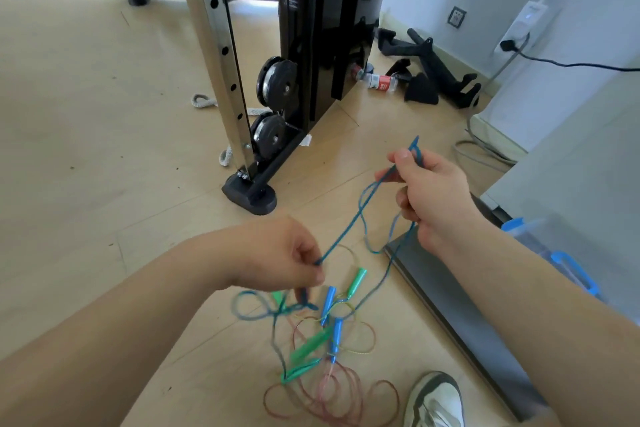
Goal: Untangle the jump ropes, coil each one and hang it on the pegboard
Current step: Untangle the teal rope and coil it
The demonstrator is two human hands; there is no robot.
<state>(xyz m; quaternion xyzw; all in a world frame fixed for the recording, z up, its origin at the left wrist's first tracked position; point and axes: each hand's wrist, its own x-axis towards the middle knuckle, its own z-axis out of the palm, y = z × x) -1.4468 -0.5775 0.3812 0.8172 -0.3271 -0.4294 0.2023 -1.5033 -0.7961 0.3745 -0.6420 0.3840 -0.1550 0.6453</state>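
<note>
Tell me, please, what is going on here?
A person is untangling jump ropes. The right hand holds gathered loops of a blue rope up, and the left hand pinches the same rope lower down. The other ropes and their green and blue handles lie tangled on the floor.

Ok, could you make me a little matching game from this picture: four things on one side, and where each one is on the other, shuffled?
Things:
1. blue rope
2. pink rope
3. plastic bottle
4. white shoe

Places:
A. lying on its side by the black machine
B. at the picture's bottom edge, beside the grey platform
C. stretched between the left hand and the right hand
D. in loose loops on the floor

Pairs: 1-C, 2-D, 3-A, 4-B.
</note>
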